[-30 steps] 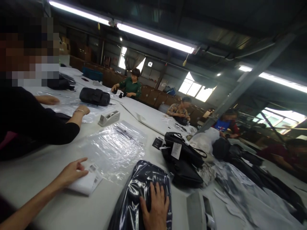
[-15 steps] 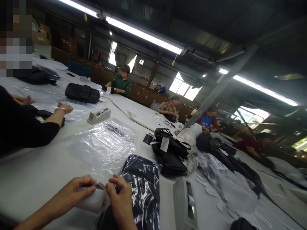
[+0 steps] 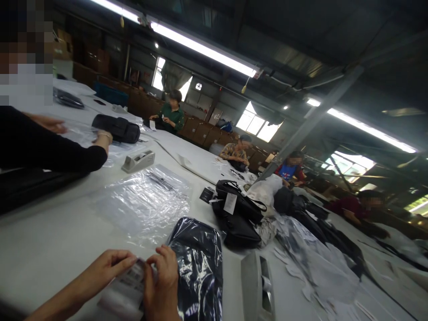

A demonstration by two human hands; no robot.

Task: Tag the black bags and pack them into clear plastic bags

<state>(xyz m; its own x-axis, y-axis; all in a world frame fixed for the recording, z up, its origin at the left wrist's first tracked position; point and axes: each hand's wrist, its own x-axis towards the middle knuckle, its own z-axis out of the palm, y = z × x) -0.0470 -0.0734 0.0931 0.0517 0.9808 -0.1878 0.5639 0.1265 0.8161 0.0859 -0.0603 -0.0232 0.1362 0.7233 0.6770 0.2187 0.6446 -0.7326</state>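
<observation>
My left hand [image 3: 109, 269] pinches the upper edge of a curled white label sheet [image 3: 124, 287] with blurred grey print. The fingers of my right hand [image 3: 162, 281] are closed on its other side, near the top corner. Just right of my right hand, a dark bag [image 3: 200, 263] lies flat in shiny clear plastic. Beyond my hands, flat clear plastic bags [image 3: 143, 200] are spread on the white table [image 3: 50, 236].
A grey tape dispenser [image 3: 256, 285] stands at right, another tape dispenser [image 3: 138, 160] farther back. Black bags with a tag [image 3: 236, 214] are piled beyond the wrapped bag. At left, a co-worker's black sleeve [image 3: 60, 140] reaches over the table beside a black pouch [image 3: 115, 128].
The white sheet has turned between my hands, so grey print now shows. My right hand has shifted slightly left. The co-worker's arms at left have reached farther across the table.
</observation>
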